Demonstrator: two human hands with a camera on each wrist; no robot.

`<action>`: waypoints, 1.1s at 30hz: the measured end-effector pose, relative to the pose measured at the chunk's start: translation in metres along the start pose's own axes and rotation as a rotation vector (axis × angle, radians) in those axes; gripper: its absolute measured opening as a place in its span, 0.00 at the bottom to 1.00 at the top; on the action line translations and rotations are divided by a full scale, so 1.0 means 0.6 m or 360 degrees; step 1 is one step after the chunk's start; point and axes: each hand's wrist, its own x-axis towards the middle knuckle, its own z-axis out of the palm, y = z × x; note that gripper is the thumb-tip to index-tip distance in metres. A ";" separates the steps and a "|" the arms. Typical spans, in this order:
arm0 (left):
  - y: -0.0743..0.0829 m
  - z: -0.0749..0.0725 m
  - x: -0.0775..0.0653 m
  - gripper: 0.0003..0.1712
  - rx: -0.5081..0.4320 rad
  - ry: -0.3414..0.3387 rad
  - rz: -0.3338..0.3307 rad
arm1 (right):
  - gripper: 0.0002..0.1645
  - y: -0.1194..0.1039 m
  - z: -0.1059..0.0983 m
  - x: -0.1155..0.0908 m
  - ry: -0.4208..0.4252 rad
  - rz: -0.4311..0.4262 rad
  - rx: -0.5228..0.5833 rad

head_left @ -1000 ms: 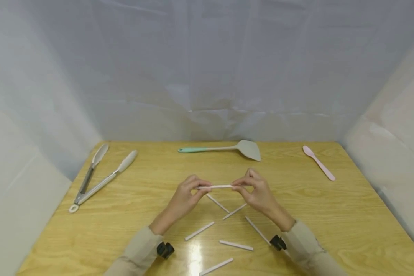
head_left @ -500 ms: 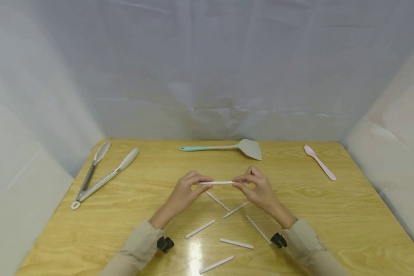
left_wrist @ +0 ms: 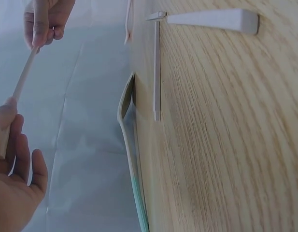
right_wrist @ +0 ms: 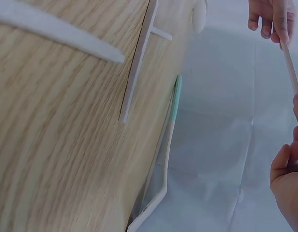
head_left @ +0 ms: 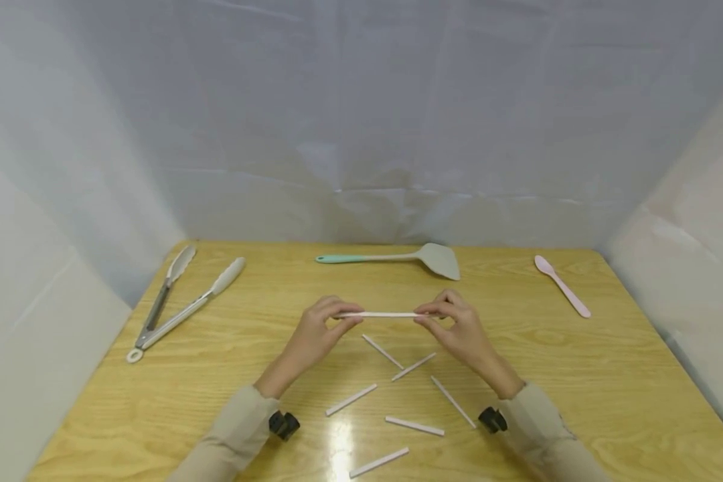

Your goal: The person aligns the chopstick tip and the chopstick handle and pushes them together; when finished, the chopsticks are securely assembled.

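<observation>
My left hand [head_left: 315, 337] pinches one end of a thin white stick [head_left: 388, 314] between thumb and fingers. The other end is pinched the same way by my right hand [head_left: 460, 335]. The stick is level, straight and raised off the table, as the left wrist view of the stick [left_wrist: 24, 77] also shows. Below and nearer lie several more white sticks, among them a slanted stick [head_left: 382, 351] whose end meets another stick [head_left: 414, 367], and a stick [head_left: 453, 402] by the right wrist.
On the wooden table [head_left: 578, 375], a spatula [head_left: 438, 261] with a mint handle lies along the back edge. Tongs [head_left: 181, 321] are spread at the left, and a pink spoon [head_left: 561, 286] rests at the right. Pale sheeting [head_left: 373, 120] surrounds the back and sides.
My hands have drawn a little apart along the stick and risen slightly in the head view, so more of its middle shows. The sticks on the table stay put.
</observation>
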 end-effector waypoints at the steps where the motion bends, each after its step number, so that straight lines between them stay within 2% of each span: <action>1: 0.000 -0.001 0.000 0.09 0.0006 -0.0001 -0.0006 | 0.15 -0.007 -0.003 0.004 0.0003 0.0003 -0.0016; 4: -0.003 -0.002 0.002 0.09 0.0013 -0.0017 -0.0019 | 0.15 -0.015 -0.007 0.009 0.0003 0.0010 -0.0050; 10: -0.014 -0.001 0.011 0.10 0.0033 -0.0036 -0.0087 | 0.15 0.043 -0.001 -0.011 -0.0010 0.0066 -0.0081; 15: -0.031 -0.001 0.021 0.09 0.0070 -0.0014 -0.0116 | 0.12 0.079 -0.004 -0.021 -0.0027 0.0180 -0.0123; 23: -0.051 0.000 0.036 0.09 0.0071 -0.0014 -0.0179 | 0.06 0.099 -0.009 -0.022 -0.0053 0.0368 -0.0186; 26: -0.060 0.001 0.042 0.10 0.0034 -0.0046 -0.0237 | 0.05 0.106 -0.009 -0.021 -0.0059 0.0441 -0.0227; 33: -0.088 0.010 0.060 0.11 -0.0040 -0.0168 -0.0478 | 0.05 0.118 -0.005 -0.015 -0.0093 0.0613 -0.0245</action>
